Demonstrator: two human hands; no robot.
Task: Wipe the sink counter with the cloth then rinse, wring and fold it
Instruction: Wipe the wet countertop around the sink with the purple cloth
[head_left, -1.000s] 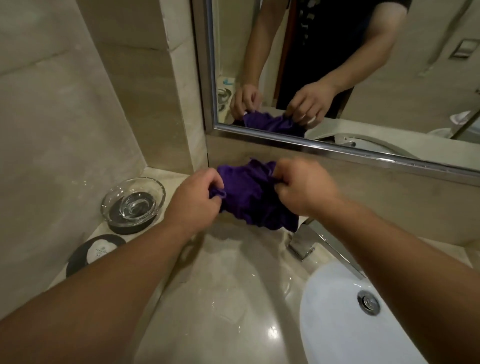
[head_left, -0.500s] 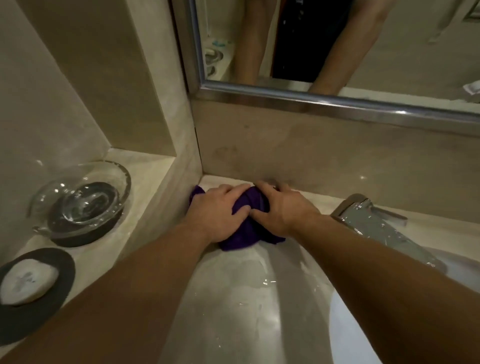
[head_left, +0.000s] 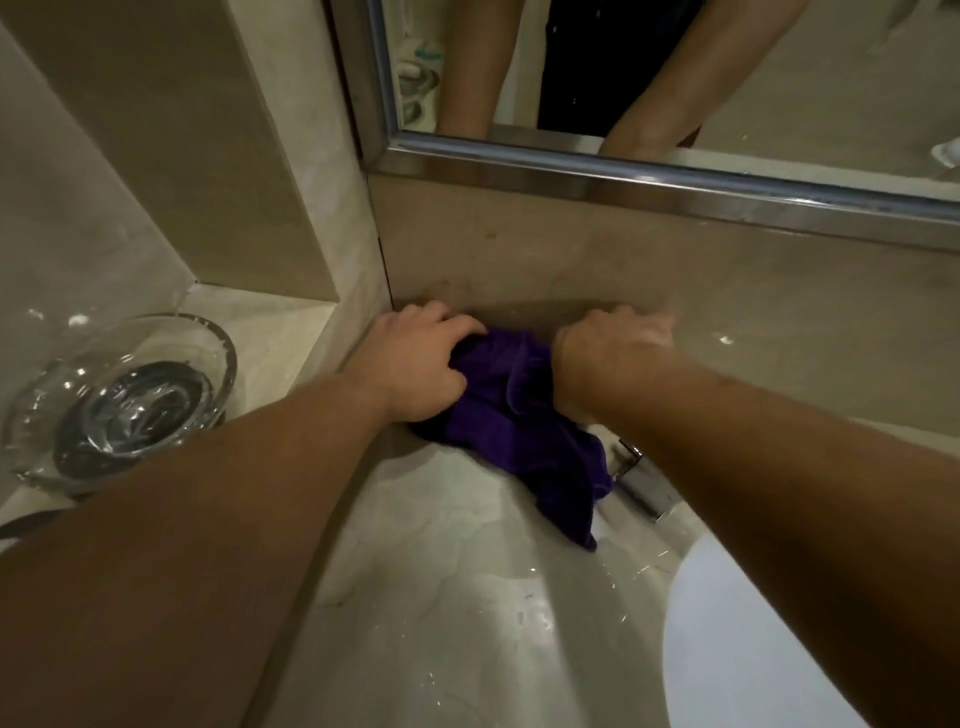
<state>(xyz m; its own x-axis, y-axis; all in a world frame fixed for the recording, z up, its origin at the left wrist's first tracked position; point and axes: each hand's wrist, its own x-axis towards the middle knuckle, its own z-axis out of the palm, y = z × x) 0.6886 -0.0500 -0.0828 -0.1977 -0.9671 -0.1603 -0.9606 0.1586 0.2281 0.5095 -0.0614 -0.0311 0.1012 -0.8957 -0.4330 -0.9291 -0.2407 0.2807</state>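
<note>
Both hands have drawn apart since half a second ago, when they met over a tight bunch of cloth in the corner. The cloth is now pulled wider between them.

Head view: the purple cloth (head_left: 519, 415) lies on the wet bench (head_left: 457, 597) at mid-frame, against the foot of the back wall. A loose tail of it trails to the lower right, beside the tap (head_left: 644, 483). The left hand (head_left: 415, 364) sits on the cloth's left edge near the corner, its fingers (head_left: 457, 332) curled over the fabric and gripping it. The right hand (head_left: 608, 358) rests with wrist and palm on the cloth's right side. Its fingers (head_left: 649, 319) are bent down at the wall's foot, and it cannot be told whether they hold any fabric. A glass dish (head_left: 119, 395) stands on the raised ledge at left, and the white basin (head_left: 753, 649) shows at lower right. The mirror (head_left: 675, 78) above reflects both forearms.

The spread probably means the wiping is starting, with more cloth laid flat to cover the bench. Water beads on the surface toward the basin, so most of the wiping seems left to do, and the rinsing, wringing and folding come after.
</note>
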